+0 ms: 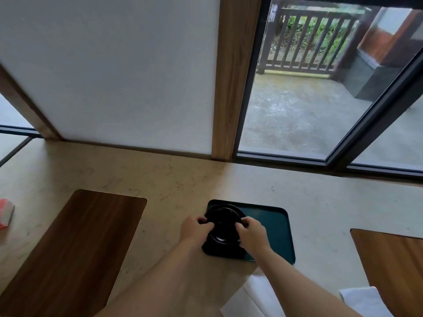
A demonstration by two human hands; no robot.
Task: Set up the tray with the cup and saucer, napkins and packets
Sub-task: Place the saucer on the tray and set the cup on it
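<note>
A dark teal rectangular tray (272, 227) lies on the pale stone counter in front of me. On its left part sits a black saucer (223, 215), and a black cup (220, 239) stands nearer to me at the tray's left front. My left hand (193, 228) grips the black crockery from the left. My right hand (251, 233) grips it from the right. The fingers hide where cup and saucer meet. White napkins (254, 294) lie near the counter's front edge, partly under my right forearm.
A red and white packet (5, 215) lies at the far left edge. Two dark wooden panels (75, 250) (391, 259) are set into the counter left and right of the tray. More white paper (361, 300) lies at the lower right. A wall and a window stand behind.
</note>
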